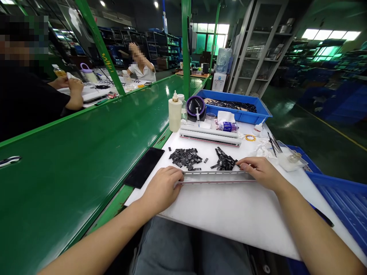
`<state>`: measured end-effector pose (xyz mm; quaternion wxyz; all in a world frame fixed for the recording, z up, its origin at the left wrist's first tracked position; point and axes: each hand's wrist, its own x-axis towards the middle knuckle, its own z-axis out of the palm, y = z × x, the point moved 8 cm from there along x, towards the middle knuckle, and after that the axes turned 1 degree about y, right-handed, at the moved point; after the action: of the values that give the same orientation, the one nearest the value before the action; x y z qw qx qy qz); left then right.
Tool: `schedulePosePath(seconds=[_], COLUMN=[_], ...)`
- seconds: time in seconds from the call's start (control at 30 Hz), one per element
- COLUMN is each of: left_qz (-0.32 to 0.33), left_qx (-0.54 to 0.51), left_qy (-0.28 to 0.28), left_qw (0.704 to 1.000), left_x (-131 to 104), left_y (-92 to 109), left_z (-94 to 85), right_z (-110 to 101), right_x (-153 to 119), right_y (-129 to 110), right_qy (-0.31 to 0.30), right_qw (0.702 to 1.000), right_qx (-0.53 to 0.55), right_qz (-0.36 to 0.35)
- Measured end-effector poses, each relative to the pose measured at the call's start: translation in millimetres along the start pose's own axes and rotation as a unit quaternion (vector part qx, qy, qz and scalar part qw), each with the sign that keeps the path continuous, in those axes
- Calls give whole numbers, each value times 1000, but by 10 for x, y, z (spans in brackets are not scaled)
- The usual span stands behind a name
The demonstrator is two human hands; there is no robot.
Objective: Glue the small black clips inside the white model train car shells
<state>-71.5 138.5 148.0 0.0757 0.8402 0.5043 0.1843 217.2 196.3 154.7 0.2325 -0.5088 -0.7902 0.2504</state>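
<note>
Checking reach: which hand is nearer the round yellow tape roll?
Right. The right hand is on the near side of the round yellow tape roll; the left hand is farther, well to its left, at the left end of the long silver metal strip.

Water dispenser (219, 82) near tall cabinet (261, 49)

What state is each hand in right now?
Left hand: closed on the left end of the metal strip.
Right hand: fingers bent beside the black pieces; whether it holds one cannot be told.
</note>
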Motion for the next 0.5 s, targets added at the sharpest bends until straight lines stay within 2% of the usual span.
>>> schedulePosePath(seconds=[0.1, 0.27, 0.37, 0.5], left_qz=[4, 35, 47, 43], left_qx=[18, 36, 59, 78], left_qy=[-10, -30, -30, -31], left_qw=[1000, 998, 997, 996], left_x=[1, 21, 42, 54], left_y=[-3, -110, -231, -348], left_z=[-24, -97, -122, -126], right_z=[-125, -443, -479, -427], right_x=[-37, -130, -136, -115], right_y=[57, 125, 109, 73], right_qy=[23, 105, 107, 91], right_qw=[1000, 994, 994, 995], right_qx=[-6, -2, -18, -31], right_qz=[9, 8, -12, -22])
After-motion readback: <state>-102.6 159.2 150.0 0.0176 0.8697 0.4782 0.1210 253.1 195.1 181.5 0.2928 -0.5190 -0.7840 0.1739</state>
